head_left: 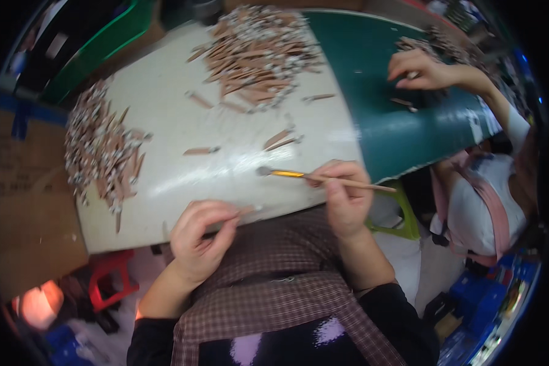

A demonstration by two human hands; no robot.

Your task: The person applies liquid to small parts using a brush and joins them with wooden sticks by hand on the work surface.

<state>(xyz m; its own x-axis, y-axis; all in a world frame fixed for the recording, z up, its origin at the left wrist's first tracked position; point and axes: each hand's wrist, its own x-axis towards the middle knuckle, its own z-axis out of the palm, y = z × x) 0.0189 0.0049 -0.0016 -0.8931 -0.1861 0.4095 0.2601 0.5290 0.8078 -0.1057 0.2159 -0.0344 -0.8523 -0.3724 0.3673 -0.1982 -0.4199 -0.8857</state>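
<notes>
My left hand [200, 235] is closed in a pinch at the table's near edge. A small flat brown piece with a pale end [247, 211] sticks out from its fingertips, partly blurred. In my right hand [349, 201] is a thin brush [285, 174] with a wooden handle and a yellow band. Its dark tip points left above the white tabletop [165, 177]. Beyond my hands lie a few loose brown pieces with whitish ends [200, 150]. A large heap of similar pieces [256, 58] is at the far middle.
Another heap of pieces [104, 152] lies at the left, beside a cardboard box [33, 201]. To the right, a co-worker's hand [424, 70] works over a green tabletop [378, 116]. A green stool [405, 219] and a red stool [110, 283] stand below the table.
</notes>
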